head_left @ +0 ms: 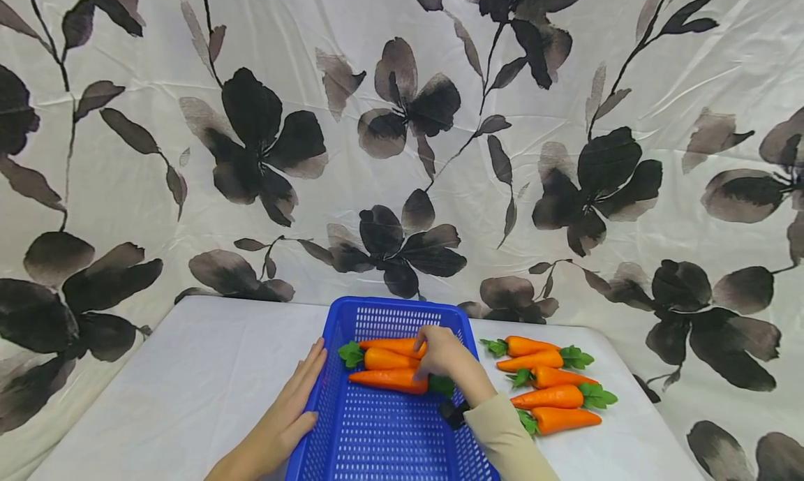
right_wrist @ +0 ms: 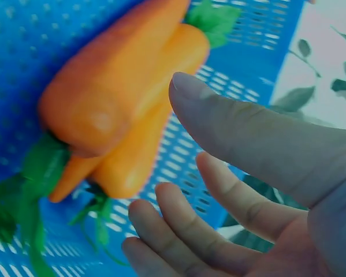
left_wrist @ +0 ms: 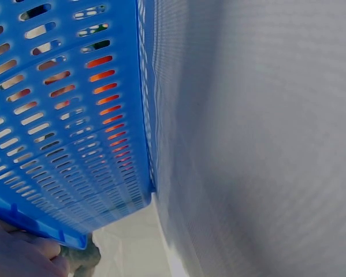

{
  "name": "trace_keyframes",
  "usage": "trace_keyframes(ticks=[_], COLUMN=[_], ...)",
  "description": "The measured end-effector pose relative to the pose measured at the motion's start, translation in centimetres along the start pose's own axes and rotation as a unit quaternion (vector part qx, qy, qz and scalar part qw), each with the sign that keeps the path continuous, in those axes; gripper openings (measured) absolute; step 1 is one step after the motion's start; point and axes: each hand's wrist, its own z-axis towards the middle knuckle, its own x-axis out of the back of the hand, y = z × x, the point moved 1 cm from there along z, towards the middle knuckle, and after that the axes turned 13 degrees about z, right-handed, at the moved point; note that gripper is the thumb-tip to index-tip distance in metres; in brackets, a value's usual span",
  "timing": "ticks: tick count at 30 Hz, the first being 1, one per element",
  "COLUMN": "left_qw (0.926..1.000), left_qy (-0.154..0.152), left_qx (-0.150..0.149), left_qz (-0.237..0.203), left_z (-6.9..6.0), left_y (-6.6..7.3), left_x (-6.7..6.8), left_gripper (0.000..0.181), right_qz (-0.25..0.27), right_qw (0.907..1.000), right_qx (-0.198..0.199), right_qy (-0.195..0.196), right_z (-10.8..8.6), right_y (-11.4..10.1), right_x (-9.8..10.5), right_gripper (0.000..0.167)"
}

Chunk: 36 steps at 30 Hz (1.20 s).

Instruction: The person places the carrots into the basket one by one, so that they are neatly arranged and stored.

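Observation:
A blue perforated plastic basket (head_left: pixel 396 432) stands on the table, with three orange carrots (head_left: pixel 389 380) with green leaves lying crosswise in its far half. My left hand (head_left: pixel 285 415) rests along the basket's left rim with straight fingers; in the left wrist view, its fingers (left_wrist: pixel 28 251) lie by the rim at lower left. Over the right ends of the carrots hovers my right hand (head_left: pixel 444 355), its fingers loosely bent. The right wrist view shows the thumb (right_wrist: pixel 236 133) and fingers apart, a gap between them and the carrots (right_wrist: pixel 97 109).
Right of the basket, several more carrots (head_left: pixel 559 397) lie in a column on the white table (head_left: pixel 207 376). A dark wrist camera (head_left: pixel 452 412) sits at the right wrist, near the basket's right wall. A flower-printed cloth (head_left: pixel 477 153) hangs behind the table.

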Motion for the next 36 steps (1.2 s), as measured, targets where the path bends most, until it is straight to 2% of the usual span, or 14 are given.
trace_keyframes(ticks=[6,12,22,30,36], left_qw=[1.0,0.9998,1.0,0.9988,0.9998], left_qy=[-0.007,-0.02,-0.004,-0.042,-0.021], left_qx=[0.003,-0.004,0.003,0.025,0.006], left_qz=[0.0,0.008,0.004,-0.002,-0.002], left_z=[0.0,-0.1,-0.1,-0.2,-0.1], left_y=[0.0,-0.5,-0.2,-0.4,-0.2], left_x=[0.0,-0.1,-0.1,-0.1,0.0], left_gripper=[0.082,0.083,0.081,0.083,0.083], right_qz=[0.024,0.038,0.062,0.068,0.084], right_qw=[0.9996,0.9979,0.9944,0.9899,0.9877], right_qx=[0.012,0.047,0.062,0.079,0.075], right_qy=[0.003,0.022,0.059,0.096,0.109], right_z=[-0.8,-2.1,-4.2,-5.7,-7.1], right_y=[-0.9,-1.3,-2.3,-2.0,-1.1], right_x=[1.3,2.6,4.7,6.5,8.2], right_gripper=[0.044,0.04,0.036,0.036,0.035])
